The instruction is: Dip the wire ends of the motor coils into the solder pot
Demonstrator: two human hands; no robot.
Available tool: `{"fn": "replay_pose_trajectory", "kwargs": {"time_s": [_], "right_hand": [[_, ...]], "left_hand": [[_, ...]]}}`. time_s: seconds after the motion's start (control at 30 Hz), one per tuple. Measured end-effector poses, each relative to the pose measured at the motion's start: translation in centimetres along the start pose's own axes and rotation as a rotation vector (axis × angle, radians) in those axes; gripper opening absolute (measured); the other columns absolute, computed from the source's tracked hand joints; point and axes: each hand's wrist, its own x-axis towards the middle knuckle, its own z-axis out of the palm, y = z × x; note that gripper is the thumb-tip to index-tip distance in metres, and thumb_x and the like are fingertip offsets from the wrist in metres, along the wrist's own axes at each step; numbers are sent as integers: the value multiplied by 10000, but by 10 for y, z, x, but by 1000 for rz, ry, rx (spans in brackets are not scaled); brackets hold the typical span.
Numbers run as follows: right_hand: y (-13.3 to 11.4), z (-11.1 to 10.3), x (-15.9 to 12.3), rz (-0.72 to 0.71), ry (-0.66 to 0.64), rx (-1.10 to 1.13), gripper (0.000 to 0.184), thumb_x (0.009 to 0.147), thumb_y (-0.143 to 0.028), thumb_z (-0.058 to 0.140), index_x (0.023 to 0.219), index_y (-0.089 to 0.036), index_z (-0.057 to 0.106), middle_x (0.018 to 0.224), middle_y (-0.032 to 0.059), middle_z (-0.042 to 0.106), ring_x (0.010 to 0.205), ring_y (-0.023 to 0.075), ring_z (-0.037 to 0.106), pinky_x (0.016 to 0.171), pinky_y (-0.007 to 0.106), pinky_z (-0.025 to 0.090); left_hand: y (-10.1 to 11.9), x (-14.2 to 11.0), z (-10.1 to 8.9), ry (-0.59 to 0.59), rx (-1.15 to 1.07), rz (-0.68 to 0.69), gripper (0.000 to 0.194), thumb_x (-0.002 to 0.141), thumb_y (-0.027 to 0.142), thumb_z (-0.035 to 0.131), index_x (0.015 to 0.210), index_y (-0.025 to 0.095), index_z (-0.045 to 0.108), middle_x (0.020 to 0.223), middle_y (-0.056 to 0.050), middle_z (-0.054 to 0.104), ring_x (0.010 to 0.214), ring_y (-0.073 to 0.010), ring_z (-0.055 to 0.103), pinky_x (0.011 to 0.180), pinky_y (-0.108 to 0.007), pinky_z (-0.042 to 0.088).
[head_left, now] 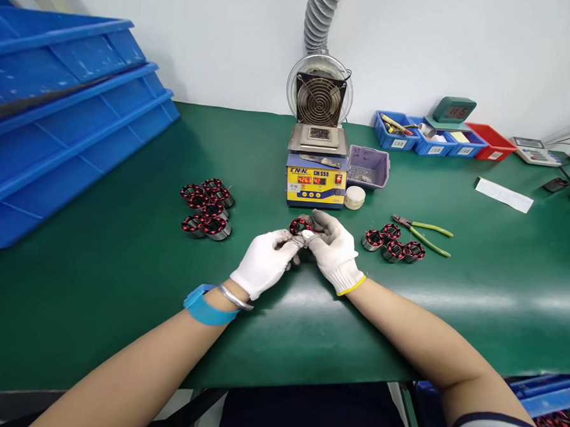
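Ring [300, 225], ridged red, between knit-gloved left hand [267, 257] and right hand [335, 249]

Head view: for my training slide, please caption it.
Gloved left hand and right hand hold a coil ring before a boxy machine on a green table.

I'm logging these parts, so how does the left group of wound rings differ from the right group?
The left group holds more rings; the right group has four. The left group lies left of the left hand, the right group right of the right hand, near green-handled pliers. Both show red and dark windings and rest on the green tabletop.
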Motion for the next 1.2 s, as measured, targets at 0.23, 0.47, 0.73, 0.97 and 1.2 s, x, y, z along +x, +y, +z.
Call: {"fn": "replay_pose_trajectory", "kwargs": {"time_s": [0.23, 0.47, 0.73, 0.97, 1.2], "right_hand": [[3, -4, -2, -64, 18, -148, 502, 728, -327, 699, 1195, -213, 553, 1123, 63, 648, 916, 187, 652, 786, 325, 583], [1, -4, -4, -71, -8, -196, 517, 718, -317, 707, 1205, -222, 562, 1135, 56, 648, 953, 192, 647, 816, 323, 572], [-20, -10, 5, -172, 25, -352, 517, 730, -343, 701, 1216, -228, 571, 1118, 48, 655, 954, 204, 652, 887, 360, 540], [-85, -18, 126, -495, 28, -965, 486, 776, -321, 612, 1242, -193, 554, 1164, 71, 620, 1109, 252, 563, 1013, 449, 421], [-129, 2, 217, -478, 70, -1700, 484, 797, -312, 567, 1267, -215, 508, 1134, 118, 596, 1012, 328, 584, 846, 511, 475]], "left_hand": [[8, -3, -27, 442, -250, 140, 125, 752, 268, 552, 687, 163, 567, 524, 22, 554, 421, -92, 501, 362, -187, 326], [2, 2, -16, 177, 115, 97, 304, 800, 394, 571, 597, 168, 562, 506, 5, 549, 482, -109, 495, 445, -211, 377], [-2, 10, -34, 507, -233, 140, 144, 732, 257, 557, 611, 179, 552, 548, 33, 510, 436, -87, 451, 429, -210, 377], [-28, 32, -22, 181, 54, 120, 372, 820, 463, 538, 575, 184, 505, 502, 21, 503, 513, -119, 469, 529, -240, 356], [-28, 39, -18, 70, 309, 160, 403, 869, 493, 452, 603, 193, 492, 553, 16, 508, 562, -127, 447, 548, -252, 286]]}}
